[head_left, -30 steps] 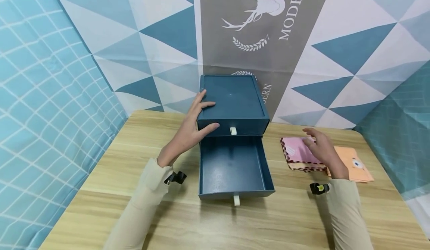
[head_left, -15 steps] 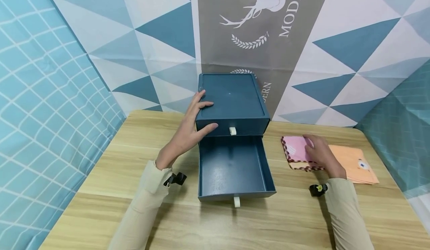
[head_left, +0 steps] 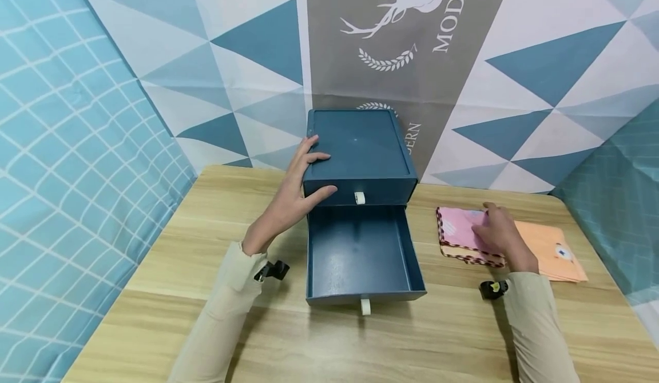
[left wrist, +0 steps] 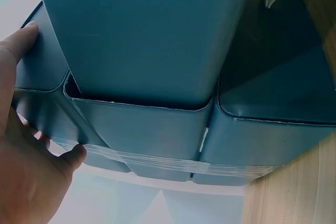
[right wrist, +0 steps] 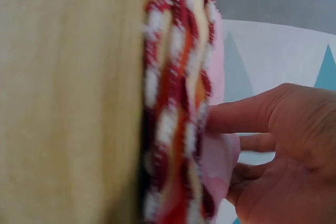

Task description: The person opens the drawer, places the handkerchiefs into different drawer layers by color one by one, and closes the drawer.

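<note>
A dark blue drawer unit (head_left: 360, 148) stands against the back of the table. Its middle drawer (head_left: 357, 257) is pulled out, and no object shows inside. My left hand (head_left: 290, 203) rests on the unit's upper left corner, fingers spread over the top edge and thumb along the front. In the left wrist view, the pulled-out drawer (left wrist: 142, 35) lies between two closed ones. At the right, my right hand (head_left: 501, 234) pinches the right part of a folded pink towel (head_left: 458, 228). Its red-and-white stitched layers (right wrist: 178, 103) show in the right wrist view; some fingertips are hidden.
Just right of that hand lies an orange folded towel (head_left: 551, 251) with a small animal face. White pull tabs (head_left: 365, 307) stick out from the drawer fronts. A patterned backdrop (head_left: 257, 74) hangs behind the wooden table (head_left: 231, 211).
My right hand has come down from above the pink towel and now pinches it. My left hand keeps its place on the drawer unit. The head view has shifted slightly.
</note>
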Available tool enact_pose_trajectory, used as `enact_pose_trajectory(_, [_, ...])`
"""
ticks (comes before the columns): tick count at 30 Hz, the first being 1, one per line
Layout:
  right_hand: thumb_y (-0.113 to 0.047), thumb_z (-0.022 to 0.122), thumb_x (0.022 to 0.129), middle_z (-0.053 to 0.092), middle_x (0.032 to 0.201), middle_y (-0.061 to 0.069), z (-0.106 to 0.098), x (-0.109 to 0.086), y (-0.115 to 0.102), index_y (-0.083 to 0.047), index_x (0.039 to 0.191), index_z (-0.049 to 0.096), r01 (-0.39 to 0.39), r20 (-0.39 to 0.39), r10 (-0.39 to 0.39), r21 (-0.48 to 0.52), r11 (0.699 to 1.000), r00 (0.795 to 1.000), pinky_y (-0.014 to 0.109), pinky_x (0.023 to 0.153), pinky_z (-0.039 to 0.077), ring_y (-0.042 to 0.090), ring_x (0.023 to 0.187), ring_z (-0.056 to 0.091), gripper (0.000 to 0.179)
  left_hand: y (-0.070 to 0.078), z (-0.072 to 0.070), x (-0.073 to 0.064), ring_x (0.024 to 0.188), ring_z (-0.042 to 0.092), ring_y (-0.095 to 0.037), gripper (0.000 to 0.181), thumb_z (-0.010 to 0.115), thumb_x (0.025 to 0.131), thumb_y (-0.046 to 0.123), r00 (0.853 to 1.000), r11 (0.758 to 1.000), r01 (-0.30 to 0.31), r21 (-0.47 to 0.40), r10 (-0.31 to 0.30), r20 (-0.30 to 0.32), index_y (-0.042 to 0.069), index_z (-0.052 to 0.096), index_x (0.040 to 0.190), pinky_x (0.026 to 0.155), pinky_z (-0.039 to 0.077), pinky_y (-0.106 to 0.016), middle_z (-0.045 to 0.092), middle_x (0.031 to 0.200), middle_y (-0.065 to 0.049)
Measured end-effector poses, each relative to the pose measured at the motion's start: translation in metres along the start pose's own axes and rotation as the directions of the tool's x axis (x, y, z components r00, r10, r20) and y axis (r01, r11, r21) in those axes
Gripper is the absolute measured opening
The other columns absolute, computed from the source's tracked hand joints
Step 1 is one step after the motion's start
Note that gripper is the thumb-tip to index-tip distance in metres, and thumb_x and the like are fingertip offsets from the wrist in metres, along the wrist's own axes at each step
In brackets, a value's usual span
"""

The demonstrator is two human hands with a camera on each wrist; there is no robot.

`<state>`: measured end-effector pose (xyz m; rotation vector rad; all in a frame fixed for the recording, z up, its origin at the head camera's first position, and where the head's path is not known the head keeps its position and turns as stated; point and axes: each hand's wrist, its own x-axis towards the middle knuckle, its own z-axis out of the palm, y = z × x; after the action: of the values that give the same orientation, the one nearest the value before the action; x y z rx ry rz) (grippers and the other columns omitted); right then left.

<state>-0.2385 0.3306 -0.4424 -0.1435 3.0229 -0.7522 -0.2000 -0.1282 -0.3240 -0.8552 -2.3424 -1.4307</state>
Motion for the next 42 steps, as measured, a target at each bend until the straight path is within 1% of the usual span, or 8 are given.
enact_pose_trajectory(3, [-0.004,0.067,0.089,0.055,0.099,0.037,-0.004,-0.003,-0.002,0.022,0.123,0.051,-0.023,-0.004,0.023,0.018,1.000,1.000,0.054,0.073,0.048,0.047,0.088,0.054,0.045,-0.001,0.001,0.001,0.153,-0.004,-0.028,0.049,0.067,0.095,0.008,1.000,1.000,0.000,-0.002,0.000,0.002,0.001,0.047,0.139,0.116,0.009,-0.063,0.012,0.165,-0.016])
enact_pose_trajectory(7, [-0.005,0.067,0.091,0.055,0.077,0.016,-0.007,-0.005,-0.003,0.013,0.104,0.063,-0.023,-0.003,0.023,0.046,0.999,1.000,0.037,0.061,0.037,0.028,0.071,0.048,0.023,-0.002,0.001,0.001,0.153,-0.004,-0.030,0.048,0.067,0.095,0.008,1.000,1.000,-0.012,-0.011,0.012,-0.001,-0.001,0.047,0.138,0.116,0.008,-0.064,0.013,0.164,-0.018])
enact_pose_trajectory(11, [-0.015,0.060,0.099,0.059,0.107,0.033,-0.011,-0.007,-0.003,0.012,0.124,0.054,-0.026,0.026,0.025,0.059,0.998,0.999,0.054,0.074,0.047,0.045,0.093,0.055,0.037,-0.002,0.001,0.000,0.153,-0.002,-0.034,0.048,0.067,0.094,0.007,1.000,1.000,-0.025,-0.004,0.025,-0.006,-0.001,0.048,0.137,0.116,0.008,-0.065,0.014,0.164,-0.019])
enact_pose_trajectory(16, [-0.024,0.052,0.104,0.037,0.141,0.042,-0.018,-0.007,-0.005,0.007,0.143,0.038,-0.022,0.064,0.019,0.054,0.998,0.998,0.073,0.095,0.035,0.061,0.124,0.039,0.052,-0.002,0.002,0.000,0.153,-0.001,-0.036,0.047,0.067,0.094,0.005,0.999,0.999,-0.042,0.000,0.042,-0.015,-0.002,0.048,0.136,0.116,0.007,-0.065,0.015,0.163,-0.020])
enact_pose_trajectory(22, [-0.035,0.052,0.104,0.044,0.137,0.040,-0.023,-0.010,-0.008,-0.005,0.155,0.028,0.018,0.048,-0.024,0.119,0.993,0.999,0.067,0.088,0.043,0.055,0.119,0.048,0.063,-0.002,0.003,0.001,0.153,-0.001,-0.033,0.047,0.067,0.094,0.006,0.999,0.999,-0.040,-0.003,0.040,-0.018,-0.001,0.048,0.136,0.116,0.007,-0.065,0.015,0.163,-0.020])
enact_pose_trajectory(26, [-0.034,0.050,0.105,0.050,0.130,0.039,-0.027,-0.013,-0.009,-0.003,0.157,0.023,0.032,0.042,-0.040,0.179,0.983,0.998,0.062,0.085,0.046,0.051,0.115,0.052,0.066,-0.002,0.002,0.000,0.153,-0.001,-0.036,0.048,0.068,0.094,0.008,0.999,0.999,-0.039,-0.002,0.039,-0.016,-0.001,0.048,0.136,0.116,0.007,-0.065,0.015,0.163,-0.020])
enact_pose_trajectory(36, [-0.024,0.056,0.103,0.064,0.115,0.032,-0.029,-0.016,-0.017,0.010,0.128,0.059,0.065,-0.161,-0.041,0.151,0.986,0.986,0.044,0.074,0.051,0.041,0.097,0.062,0.043,-0.001,-0.001,0.000,0.153,-0.002,-0.035,0.047,0.066,0.095,0.006,1.000,1.000,-0.028,0.002,0.028,0.003,-0.002,0.046,0.137,0.116,0.007,-0.065,0.014,0.163,-0.020])
enact_pose_trajectory(42, [-0.018,0.049,0.106,0.061,0.114,0.031,-0.040,-0.020,-0.027,0.003,0.128,0.057,0.112,-0.206,-0.082,0.133,0.985,0.975,0.033,0.060,0.046,0.039,0.089,0.060,0.031,-0.003,0.001,0.001,0.153,-0.002,-0.033,0.048,0.067,0.095,0.010,1.000,1.000,-0.029,0.010,0.029,0.001,-0.001,0.046,0.137,0.116,0.007,-0.064,0.014,0.164,-0.019])
